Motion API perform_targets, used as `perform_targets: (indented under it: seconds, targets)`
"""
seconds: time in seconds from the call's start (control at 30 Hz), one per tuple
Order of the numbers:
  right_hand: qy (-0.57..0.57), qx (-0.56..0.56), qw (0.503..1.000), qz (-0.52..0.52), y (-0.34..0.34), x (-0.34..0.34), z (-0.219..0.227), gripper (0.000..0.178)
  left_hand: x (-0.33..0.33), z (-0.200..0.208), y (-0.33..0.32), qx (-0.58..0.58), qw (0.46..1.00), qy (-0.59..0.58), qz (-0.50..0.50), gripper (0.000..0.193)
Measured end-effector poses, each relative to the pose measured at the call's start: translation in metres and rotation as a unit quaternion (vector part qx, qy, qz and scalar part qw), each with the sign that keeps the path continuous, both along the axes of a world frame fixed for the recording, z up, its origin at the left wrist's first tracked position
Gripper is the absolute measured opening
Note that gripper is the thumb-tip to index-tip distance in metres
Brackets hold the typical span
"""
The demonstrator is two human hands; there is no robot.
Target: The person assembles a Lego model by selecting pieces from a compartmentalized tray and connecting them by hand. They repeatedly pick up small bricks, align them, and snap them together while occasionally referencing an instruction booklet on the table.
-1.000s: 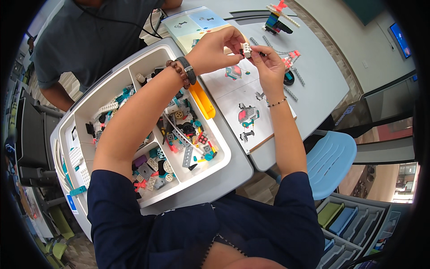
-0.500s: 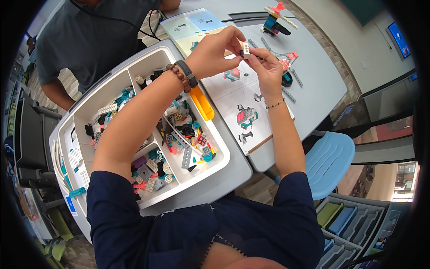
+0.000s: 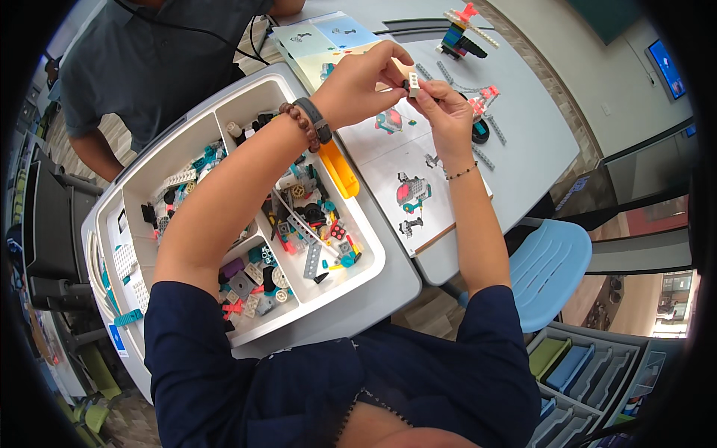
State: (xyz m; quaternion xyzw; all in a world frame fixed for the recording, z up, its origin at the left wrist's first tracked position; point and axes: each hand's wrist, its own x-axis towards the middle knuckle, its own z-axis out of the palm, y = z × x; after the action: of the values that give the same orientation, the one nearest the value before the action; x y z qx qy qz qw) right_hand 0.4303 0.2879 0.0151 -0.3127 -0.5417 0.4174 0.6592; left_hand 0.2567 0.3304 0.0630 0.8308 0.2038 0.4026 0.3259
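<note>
- Just turned the small white brick a little at the fingertips, bringing a narrower face toward the camera than 1 second ago
- Pinching with the left hand at the brick's left side, a black piece showing there
- Pinching with the right hand from the other side, thumb and forefinger against the brick
- Holding it up between the 2 hands, above the open instruction booklet; cannot tell whether joined to the black piece
- Judging by the turn and the 2 closed grips, probably adjusting alignment, with neither side let go
- Crossing the white sorting tray with the left forearm, the yellow bin just below the wrist: little room to drop there
- Hemmed in just beyond the right hand by a coral-and-white build and grey beams
- Finding wider room farther right, over the grey tabletop up to its curved edge
- Running short of table near the booklet's lower corner, with a blue chair beyond the edge
</note>
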Motion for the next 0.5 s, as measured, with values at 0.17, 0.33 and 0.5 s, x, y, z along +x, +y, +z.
perform_targets:
  seconds: [0.17,0.33,0.5]
  targets:
    - [0.022,-0.024,0.999,0.019,-0.0003,0.0,0.0001,0.012,0.0002,-0.0003,-0.0002,-0.016,1.0,-0.004,-0.003,0.033]
    - [0.064,-0.046,0.996,0.044,0.0009,-0.0008,-0.0031,0.013,0.0013,-0.0021,-0.0007,-0.026,0.999,-0.009,0.016,0.035]
    - [0.13,-0.074,0.986,0.069,0.0023,-0.0023,-0.0067,0.015,0.0015,-0.0012,-0.0015,-0.049,0.998,-0.016,0.022,0.037]
